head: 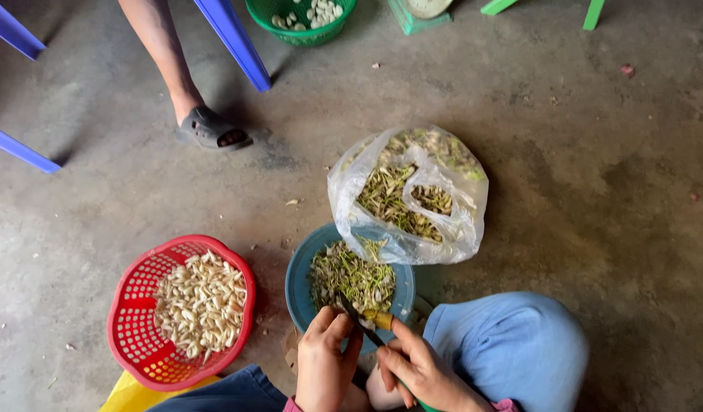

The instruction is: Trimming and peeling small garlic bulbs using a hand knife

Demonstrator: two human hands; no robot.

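Concrete floor (565, 152): grey, stained, carrying everything we list.

Clear plastic bag (408, 194): far of centre, open, stuffed with green-brown trimmings, its near edge resting on the bowl's far rim.

Red basket (130, 336): near left, holding pale peeled cloves (200, 304).

Teal bowl (299, 278): near centre, just right of the basket, part-filled with green scraps (353, 278).

Green basket (298, 30): far edge, beside blue chair legs (231, 42) and another person's sandalled foot (212, 130).

Left hand (326, 362): near edge, fingers curled; its grip is closed on a dark knife (359, 319) angled over the bowl's near rim.

Right hand (420, 370): just right of it, thumb and fingertips pinching a small yellowish piece (380, 319) at the blade, over the bowl.

Risk, as we judge it: the blade works close against the right fingertips, so a slip could nick them; the leaning bag could spill trimmings into the bowl; peeled pieces could drop among the scraps.
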